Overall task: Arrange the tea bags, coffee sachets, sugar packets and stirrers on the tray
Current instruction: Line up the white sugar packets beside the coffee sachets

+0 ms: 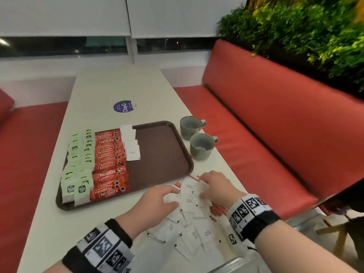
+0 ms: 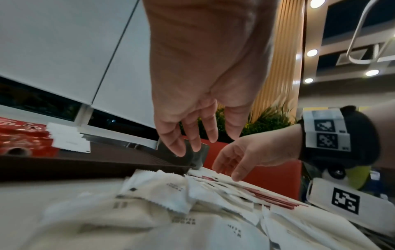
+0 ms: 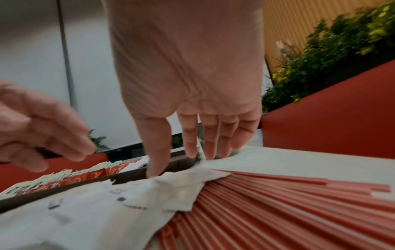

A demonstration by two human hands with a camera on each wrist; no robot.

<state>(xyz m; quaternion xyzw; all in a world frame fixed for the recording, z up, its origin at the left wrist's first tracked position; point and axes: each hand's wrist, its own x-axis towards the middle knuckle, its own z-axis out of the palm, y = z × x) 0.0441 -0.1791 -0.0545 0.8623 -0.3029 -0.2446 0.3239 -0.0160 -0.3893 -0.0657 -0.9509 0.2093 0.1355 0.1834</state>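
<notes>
A brown tray holds green tea bags in two columns at its left. Beside them lie a column of red coffee sachets and a few white sugar packets. A loose pile of sugar packets lies on the table in front of the tray, partly covering red stirrers. My left hand hovers over the pile's left side, fingers relaxed, holding nothing. My right hand reaches down with straight fingers, its tips touching the packets.
Two grey cups stand just right of the tray. A purple sticker lies farther back on the table. A red bench runs along the right edge, with plants behind it. The tray's right half shows bare brown surface.
</notes>
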